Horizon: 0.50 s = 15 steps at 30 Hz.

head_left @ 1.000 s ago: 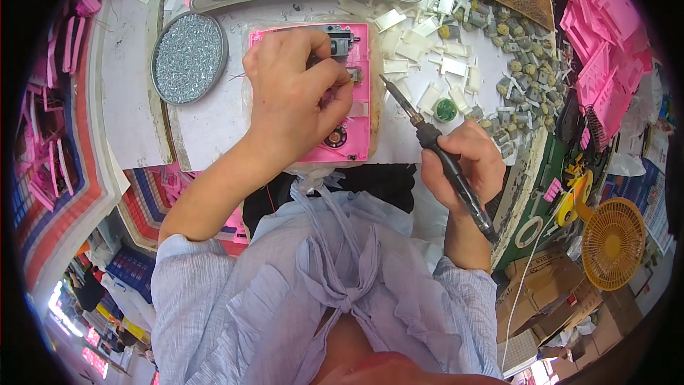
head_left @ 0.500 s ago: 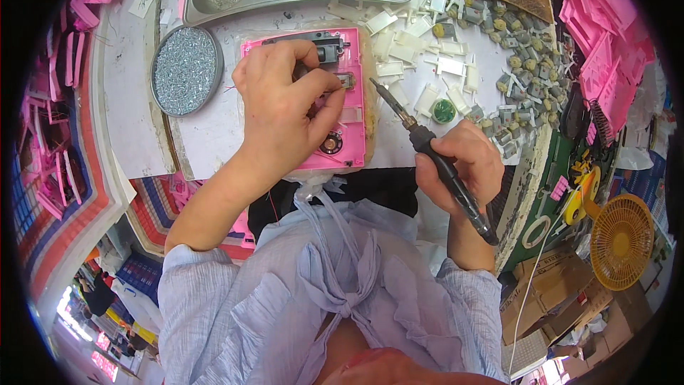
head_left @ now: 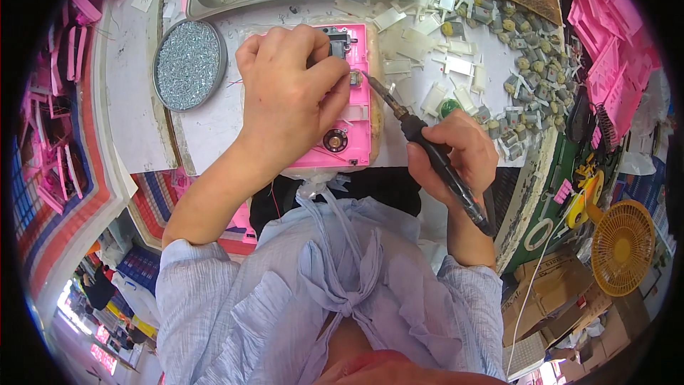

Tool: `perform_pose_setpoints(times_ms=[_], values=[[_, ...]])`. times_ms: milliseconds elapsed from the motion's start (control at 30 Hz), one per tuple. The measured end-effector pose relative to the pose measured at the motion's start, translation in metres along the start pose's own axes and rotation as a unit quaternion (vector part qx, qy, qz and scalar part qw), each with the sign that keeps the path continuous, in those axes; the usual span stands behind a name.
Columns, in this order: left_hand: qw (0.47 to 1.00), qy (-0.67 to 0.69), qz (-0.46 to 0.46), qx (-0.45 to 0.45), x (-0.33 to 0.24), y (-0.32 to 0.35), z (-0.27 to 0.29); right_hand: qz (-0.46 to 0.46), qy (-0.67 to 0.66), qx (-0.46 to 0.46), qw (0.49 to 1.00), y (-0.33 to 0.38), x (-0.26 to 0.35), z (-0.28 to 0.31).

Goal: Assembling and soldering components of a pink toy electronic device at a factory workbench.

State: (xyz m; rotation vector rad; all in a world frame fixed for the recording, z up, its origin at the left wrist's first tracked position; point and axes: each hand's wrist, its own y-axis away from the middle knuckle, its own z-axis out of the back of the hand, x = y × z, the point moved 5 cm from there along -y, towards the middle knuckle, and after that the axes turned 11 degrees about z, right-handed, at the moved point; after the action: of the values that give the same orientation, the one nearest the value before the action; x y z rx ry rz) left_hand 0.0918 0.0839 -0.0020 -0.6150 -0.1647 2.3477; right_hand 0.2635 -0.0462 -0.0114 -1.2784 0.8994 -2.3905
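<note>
Pink casing (head_left: 360, 132) lies in the upper middle of the head view, partly hidden under the left hand (head_left: 288, 82). That hand's thumb and forefinger curl close together over the casing; whether they pinch anything, I cannot tell. Right of centre, the right hand (head_left: 459, 153) is wrapped around a black soldering iron (head_left: 426, 144), its tip near a small metal part (head_left: 354, 80) in the casing. A round dish (head_left: 224, 64) sits upper left; white plastic pieces (head_left: 456, 65) lie upper right.
</note>
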Motion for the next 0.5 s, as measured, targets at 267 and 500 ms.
perform_pose_setpoints(times_ms=[267,500], values=[[1.0,0.014,-0.023,0.007,0.0021,-0.0016,0.0011,0.016,-0.002,0.012,1.0,-0.0022,-0.0006,-0.004],[1.0,0.014,-0.026,-0.005,0.0024,-0.0007,-0.0023,0.021,-0.007,0.016,1.0,-0.0023,-0.0001,-0.0068]])
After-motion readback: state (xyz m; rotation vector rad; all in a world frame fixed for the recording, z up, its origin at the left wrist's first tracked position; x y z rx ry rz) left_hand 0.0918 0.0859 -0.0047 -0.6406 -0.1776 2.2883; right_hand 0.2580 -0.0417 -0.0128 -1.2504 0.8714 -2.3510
